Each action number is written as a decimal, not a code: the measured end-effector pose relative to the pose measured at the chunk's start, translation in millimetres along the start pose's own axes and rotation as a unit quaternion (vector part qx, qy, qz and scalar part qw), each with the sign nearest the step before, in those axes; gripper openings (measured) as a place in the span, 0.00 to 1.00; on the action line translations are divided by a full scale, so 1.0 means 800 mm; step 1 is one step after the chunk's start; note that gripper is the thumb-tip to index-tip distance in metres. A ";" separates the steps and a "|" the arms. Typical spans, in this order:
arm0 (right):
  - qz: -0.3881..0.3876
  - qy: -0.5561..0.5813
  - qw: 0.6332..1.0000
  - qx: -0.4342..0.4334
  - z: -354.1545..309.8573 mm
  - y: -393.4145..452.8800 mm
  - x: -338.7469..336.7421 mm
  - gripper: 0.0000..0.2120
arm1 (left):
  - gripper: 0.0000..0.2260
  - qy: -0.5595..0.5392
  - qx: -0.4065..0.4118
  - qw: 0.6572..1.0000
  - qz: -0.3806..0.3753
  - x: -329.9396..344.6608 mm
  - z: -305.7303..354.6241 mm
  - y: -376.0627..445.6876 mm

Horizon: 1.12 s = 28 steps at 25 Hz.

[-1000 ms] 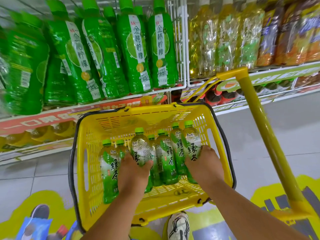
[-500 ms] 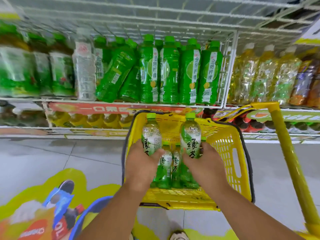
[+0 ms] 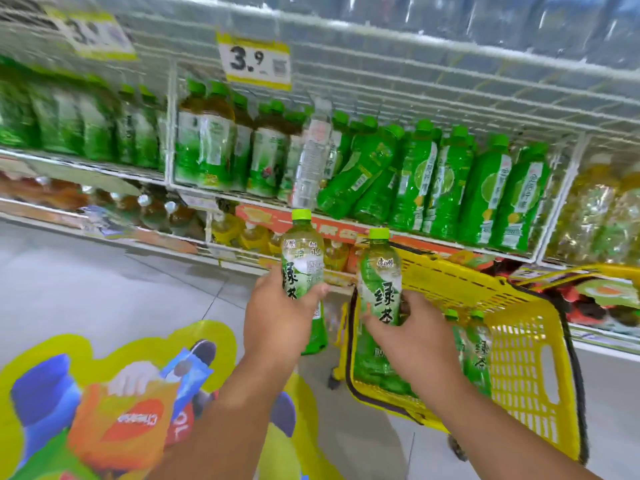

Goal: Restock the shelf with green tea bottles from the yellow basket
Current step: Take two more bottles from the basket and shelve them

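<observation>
My left hand (image 3: 277, 318) grips a green tea bottle (image 3: 303, 258) upright, lifted left of the yellow basket (image 3: 530, 348). My right hand (image 3: 414, 336) grips a second green tea bottle (image 3: 381, 275) above the basket's left rim. Both bottles have light green caps and pale labels with dark characters. More green tea bottles (image 3: 479, 351) stand inside the basket. The white wire shelf (image 3: 242, 199) behind holds rows of green bottles, with similar tea bottles (image 3: 204, 143) in its middle section.
A clear water bottle (image 3: 311, 157) leans among tilted green bottles (image 3: 360, 174) on the shelf. A yellow price tag (image 3: 258, 62) reads 3.9. The basket's yellow handle (image 3: 588, 271) rises at right. A colourful floor sticker (image 3: 121, 410) covers the grey tiles at lower left.
Both hands have lifted their bottles out of the basket and moved them left. The view has swung left and up, so the basket now lies to the right.
</observation>
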State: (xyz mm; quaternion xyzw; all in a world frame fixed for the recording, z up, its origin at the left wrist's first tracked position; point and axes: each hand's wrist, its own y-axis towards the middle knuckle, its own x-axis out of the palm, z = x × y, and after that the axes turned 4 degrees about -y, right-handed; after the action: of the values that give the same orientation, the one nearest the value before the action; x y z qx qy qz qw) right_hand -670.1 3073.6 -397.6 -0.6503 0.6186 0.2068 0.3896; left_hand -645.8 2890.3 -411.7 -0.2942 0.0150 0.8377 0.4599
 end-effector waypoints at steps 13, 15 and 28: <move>-0.042 0.069 0.995 -0.067 -0.269 -0.026 0.151 0.10 | 0.15 0.020 0.027 0.997 0.073 -0.296 -0.058 0.123; -0.050 0.079 0.993 -0.069 -0.304 -0.024 0.177 0.11 | 0.15 0.024 0.025 0.996 0.083 -0.326 -0.069 0.146; -0.075 0.079 0.990 -0.087 -0.485 0.081 0.332 0.13 | 0.15 0.059 0.001 0.993 0.105 -0.439 -0.062 0.388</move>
State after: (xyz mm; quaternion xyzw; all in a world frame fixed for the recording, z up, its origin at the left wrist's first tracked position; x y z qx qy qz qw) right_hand -775.6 2611.5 -376.6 -0.7407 0.5766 0.1776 0.2958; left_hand -722.2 2429.5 -350.8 -0.3393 0.0735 0.8627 0.3678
